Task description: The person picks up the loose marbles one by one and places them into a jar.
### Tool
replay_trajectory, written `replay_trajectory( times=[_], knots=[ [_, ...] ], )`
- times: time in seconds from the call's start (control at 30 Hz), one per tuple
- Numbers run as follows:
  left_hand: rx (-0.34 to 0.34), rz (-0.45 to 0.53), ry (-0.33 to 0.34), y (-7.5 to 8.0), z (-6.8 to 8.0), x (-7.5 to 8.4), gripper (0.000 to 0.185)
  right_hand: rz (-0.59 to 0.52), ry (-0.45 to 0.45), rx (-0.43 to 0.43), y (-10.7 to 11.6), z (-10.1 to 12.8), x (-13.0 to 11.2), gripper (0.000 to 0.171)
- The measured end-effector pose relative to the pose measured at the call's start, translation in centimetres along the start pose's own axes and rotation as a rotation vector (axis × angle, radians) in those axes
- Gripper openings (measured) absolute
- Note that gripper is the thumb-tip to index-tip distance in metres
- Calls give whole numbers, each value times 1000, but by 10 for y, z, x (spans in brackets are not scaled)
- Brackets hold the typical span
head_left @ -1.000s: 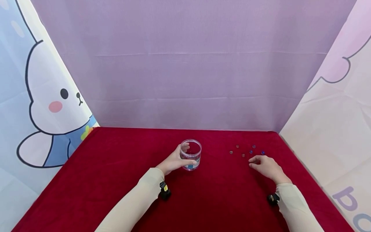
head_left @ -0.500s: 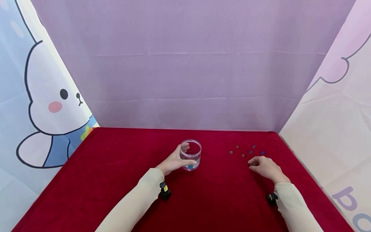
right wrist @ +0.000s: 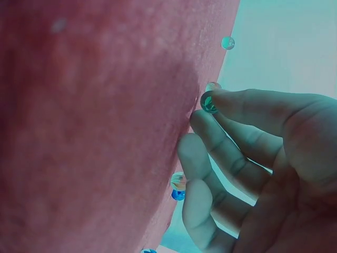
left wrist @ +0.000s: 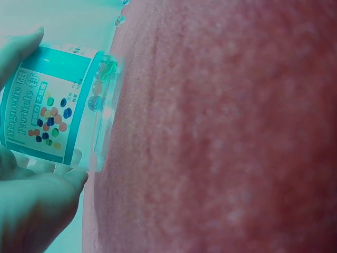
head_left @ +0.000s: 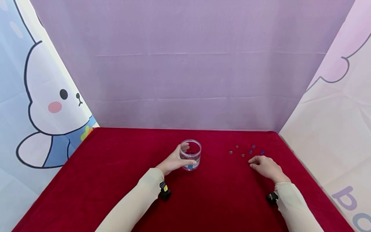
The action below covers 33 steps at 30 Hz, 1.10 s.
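My left hand (head_left: pixel 174 159) grips a clear round jar (head_left: pixel 197 156) that stands upright on the red cloth, thumb in front and fingers behind. In the left wrist view, its printed label (left wrist: pixel 39 105) shows coloured dots, and a few glass marbles (left wrist: pixel 95 103) lie at the jar's bottom. To the right, my right hand (head_left: pixel 267 167) is low over the cloth. In the right wrist view its thumb and index finger pinch a dark green glass marble (right wrist: pixel 208 102). Beyond that hand lie several loose marbles, among them a blue marble (head_left: pixel 262 152) and a reddish marble (head_left: pixel 243 155).
Red cloth (head_left: pixel 116 154) covers the table. A lilac curtain (head_left: pixel 185 71) closes the back, with printed sheets on the left (head_left: pixel 58 80) and right (head_left: pixel 333 129). Another loose marble (head_left: pixel 231 152) lies on the jar's side of the group.
My right hand has shifted very slightly; a dark marble seen at its fingertips half a second ago is now hardly visible in the head view. My left hand and the jar stay in place.
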<state>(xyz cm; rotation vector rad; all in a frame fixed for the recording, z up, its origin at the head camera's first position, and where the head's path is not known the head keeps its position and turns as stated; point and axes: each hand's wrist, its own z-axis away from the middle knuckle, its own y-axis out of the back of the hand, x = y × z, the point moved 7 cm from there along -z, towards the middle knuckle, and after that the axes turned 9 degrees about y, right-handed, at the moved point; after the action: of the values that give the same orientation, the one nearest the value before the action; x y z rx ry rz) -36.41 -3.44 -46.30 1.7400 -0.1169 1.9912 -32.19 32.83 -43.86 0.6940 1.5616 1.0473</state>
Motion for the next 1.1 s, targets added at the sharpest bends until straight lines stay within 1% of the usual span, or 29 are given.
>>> replay_trajectory(
  times=[0.2, 0.47, 0.7, 0.93, 1.1],
  knots=[
    [-1, -3, -1, 0, -1, -1, 96, -2, 6, 4, 0, -1, 0, 23],
    [-4, 2, -5, 0, -1, -1, 96, 23, 21, 50, 5, -2, -3, 25],
    [-9, 1, -8, 0, 0, -1, 96, 21, 46, 72, 10, -2, -14, 27],
    [0, -5, 5, 1, 2, 0, 96, 10, 66, 97, 14, -2, -27, 26],
    [-2, -5, -2, 1, 2, 1, 96, 12, 76, 109, 17, -3, -35, 25]
  ],
)
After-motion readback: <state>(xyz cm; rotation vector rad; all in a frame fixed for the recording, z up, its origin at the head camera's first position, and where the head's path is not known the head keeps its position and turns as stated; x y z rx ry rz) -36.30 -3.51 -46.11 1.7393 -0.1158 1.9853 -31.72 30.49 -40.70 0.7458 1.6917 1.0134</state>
